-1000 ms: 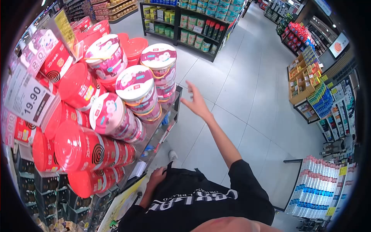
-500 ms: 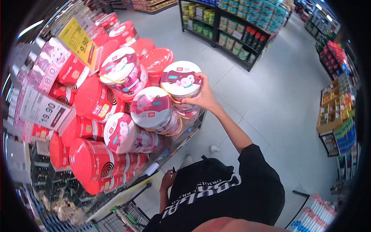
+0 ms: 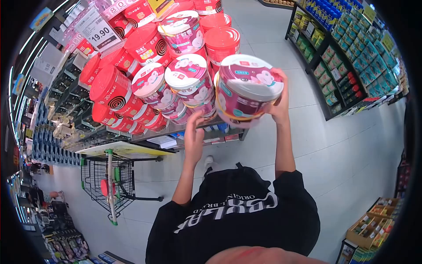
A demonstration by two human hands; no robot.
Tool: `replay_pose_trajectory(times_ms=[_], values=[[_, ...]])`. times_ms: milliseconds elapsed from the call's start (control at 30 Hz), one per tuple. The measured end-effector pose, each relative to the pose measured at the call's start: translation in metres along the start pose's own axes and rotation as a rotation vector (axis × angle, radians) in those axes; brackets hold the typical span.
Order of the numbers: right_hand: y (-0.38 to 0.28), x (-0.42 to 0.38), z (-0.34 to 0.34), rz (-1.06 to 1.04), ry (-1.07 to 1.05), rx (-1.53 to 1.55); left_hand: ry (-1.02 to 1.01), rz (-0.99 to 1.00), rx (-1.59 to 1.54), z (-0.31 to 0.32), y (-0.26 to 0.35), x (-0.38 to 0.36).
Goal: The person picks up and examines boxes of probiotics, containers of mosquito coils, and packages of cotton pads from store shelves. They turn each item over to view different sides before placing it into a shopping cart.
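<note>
My right hand (image 3: 280, 99) grips a pink-and-white tub of mosquito coils (image 3: 246, 94) by its right side, with fingers near the lid's edge. The tub is upright with a slight tilt, at the right end of the display, its base blurred and overlapping another pink tub. My left hand (image 3: 193, 136) is raised with its fingers stretched out and holds nothing. Just beyond it stand stacked pink tubs with white lids (image 3: 189, 81). Red mosquito coil tubs (image 3: 112, 92) with a black spiral fill the left and back of the display.
A price card reading 19.90 (image 3: 99, 31) rises above the red tubs. A shopping cart (image 3: 110, 180) stands at the lower left. Dark shelves of cans (image 3: 334, 66) stand at the right, across the grey tiled floor (image 3: 307, 145). Cardboard boxes (image 3: 369, 226) are at the lower right.
My left hand has risen from beside my body towards the display. The tub under my right hand now shows more of its side and looks nearer. My view has turned, bringing the cart into sight.
</note>
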State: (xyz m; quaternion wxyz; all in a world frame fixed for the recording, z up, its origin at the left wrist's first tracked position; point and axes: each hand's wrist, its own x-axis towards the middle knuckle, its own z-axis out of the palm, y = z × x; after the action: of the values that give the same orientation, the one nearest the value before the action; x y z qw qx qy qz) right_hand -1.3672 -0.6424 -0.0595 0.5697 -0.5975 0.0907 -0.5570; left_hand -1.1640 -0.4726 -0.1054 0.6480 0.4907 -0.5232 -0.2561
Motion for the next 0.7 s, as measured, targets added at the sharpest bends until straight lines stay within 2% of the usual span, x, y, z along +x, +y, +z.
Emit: replay_pose_trajectory(times_ms=[33,133,167,233,367,467,567,600,633,700], values=[[0.005,-0.011,-0.005,0.065,-0.032,0.231,0.032,0.104,-0.094,0.009,0.010,0.002],[0.045,-0.070,-0.005,0.380,-0.099,0.929,0.053,-0.042,-0.114,0.068,0.052,-0.008],[0.056,-0.093,-0.003,0.480,-0.099,1.099,-0.006,0.098,0.038,0.068,0.039,-0.021],[0.061,-0.132,0.003,0.620,-0.101,1.334,0.005,0.065,0.462,0.091,0.054,-0.044],[0.065,-0.180,-0.001,0.749,-0.062,1.518,-0.071,-0.050,0.572,0.120,0.044,-0.076],[0.064,-0.187,-0.019,0.796,-0.044,1.466,-0.143,-0.089,0.547,0.127,0.039,-0.081],[0.062,-0.176,-0.049,0.794,-0.015,1.245,-0.189,-0.043,0.437,0.122,0.033,-0.078],[0.066,-0.171,-0.061,0.775,-0.008,1.133,-0.131,-0.170,0.158,0.123,0.032,-0.075],[0.066,-0.168,-0.071,0.663,-0.014,0.994,-0.073,-0.293,-0.123,0.125,0.032,-0.071],[0.000,-0.145,-0.052,0.515,0.048,0.231,0.014,-0.549,-0.599,0.118,0.020,-0.068]])
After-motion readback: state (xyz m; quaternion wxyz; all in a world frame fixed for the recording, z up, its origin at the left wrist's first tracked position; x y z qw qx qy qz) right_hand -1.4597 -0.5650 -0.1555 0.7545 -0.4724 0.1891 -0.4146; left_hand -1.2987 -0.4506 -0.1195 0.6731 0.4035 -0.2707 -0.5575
